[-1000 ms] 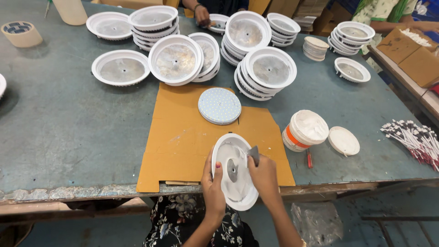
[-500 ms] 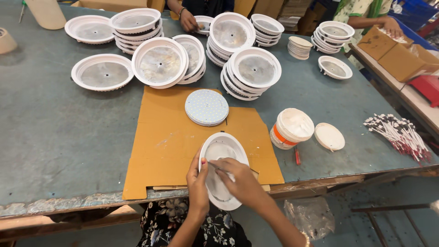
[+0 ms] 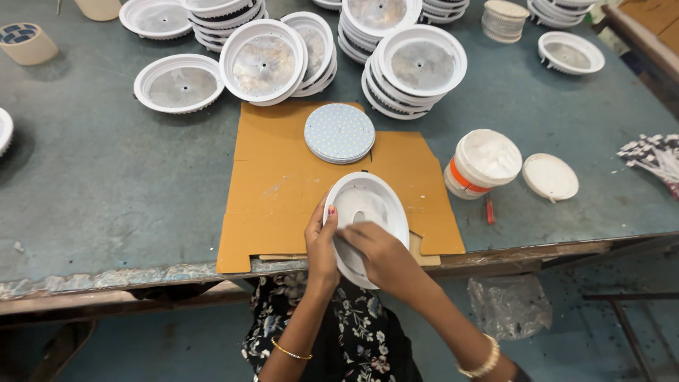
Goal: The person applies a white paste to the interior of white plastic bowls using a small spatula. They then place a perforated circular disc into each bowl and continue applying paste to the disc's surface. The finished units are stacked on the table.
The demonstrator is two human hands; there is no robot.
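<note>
We hold one white round housing (image 3: 368, 212) at lower centre, tilted over the cardboard sheet (image 3: 283, 177) at the worktop (image 3: 85, 198) edge. Left hand (image 3: 322, 247) fingers curl around its left rim; right hand (image 3: 382, 255) fingers press together inside the dish, and we cannot tell whether they grip anything. A dotted disc (image 3: 339, 133) lies just above, not yet fitted. Stacks of housings (image 3: 417, 64) wait along the top; an open paste tub (image 3: 484, 161) stands at centre right.

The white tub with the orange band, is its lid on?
No, the tub stands open and its white lid lies flat on the table beside it.
</note>
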